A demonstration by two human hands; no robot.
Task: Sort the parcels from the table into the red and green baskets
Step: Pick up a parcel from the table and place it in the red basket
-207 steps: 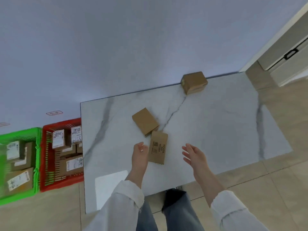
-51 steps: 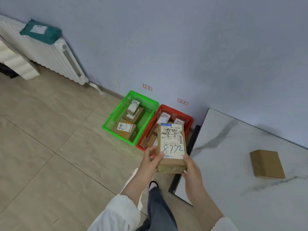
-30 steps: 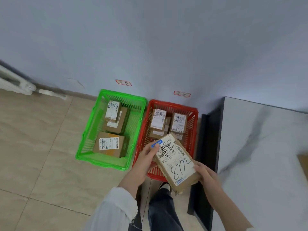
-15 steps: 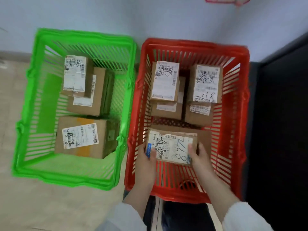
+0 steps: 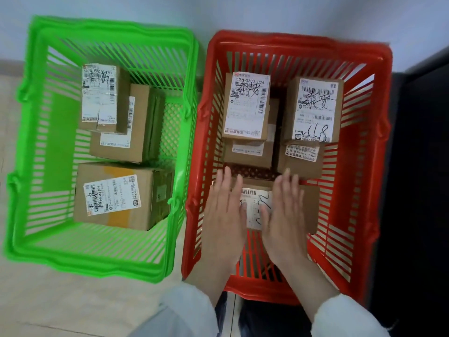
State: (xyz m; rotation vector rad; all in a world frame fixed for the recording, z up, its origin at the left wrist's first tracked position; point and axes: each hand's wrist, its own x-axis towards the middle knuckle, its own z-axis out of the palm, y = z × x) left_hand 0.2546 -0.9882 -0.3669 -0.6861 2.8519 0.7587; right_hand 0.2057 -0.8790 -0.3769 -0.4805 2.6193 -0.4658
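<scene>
The red basket [image 5: 364, 166] stands on the floor to the right of the green basket [image 5: 102, 261]. A brown parcel with a white label [image 5: 311, 207] lies flat in the near part of the red basket. My left hand [image 5: 224, 215] and my right hand [image 5: 283, 215] are over it with straight fingers, side by side, hiding most of its label. Whether they touch it I cannot tell. Several labelled parcels [image 5: 246, 107] are stacked at the far end of the red basket. Three labelled parcels [image 5: 114, 195] lie in the green basket.
The baskets stand against a pale wall [image 5: 218, 10] on a tiled floor [image 5: 73, 307]. The dark side of the table [image 5: 418, 190] rises right beside the red basket. My legs [image 5: 255, 317] show below the basket's near rim.
The parcel came from the table to the red basket and now lies in it. Both hands have let go of its ends and opened flat above it.
</scene>
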